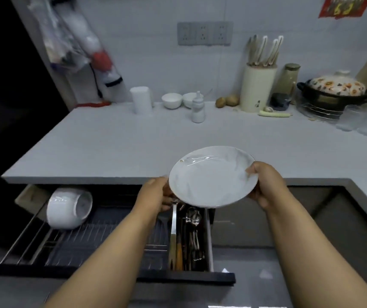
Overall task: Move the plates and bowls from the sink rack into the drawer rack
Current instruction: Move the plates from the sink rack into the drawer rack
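Above the open drawer's wire rack (93, 243), left hand (156, 194) and right hand (265, 185) pinch the round white marbled plate (211, 178) by opposite rims; it should go down on edge, left of the cutlery tray (189, 236), between wires.

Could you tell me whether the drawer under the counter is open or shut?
Open: the drawer is pulled out, its wire rack and cutlery exposed.

1. Plate (212, 176), white, held over the counter (111, 147) edge, tilted.
2. Left hand (158, 193) grips its left rim; right hand (265, 183) grips the right rim, thumb on the face.
3. Drawer (115, 275) open below; wire rack (67, 243) inside.
4. White bowl (67, 207) on its side at the rack's left rear.
5. Cutlery (192, 236) in the drawer's right compartment.
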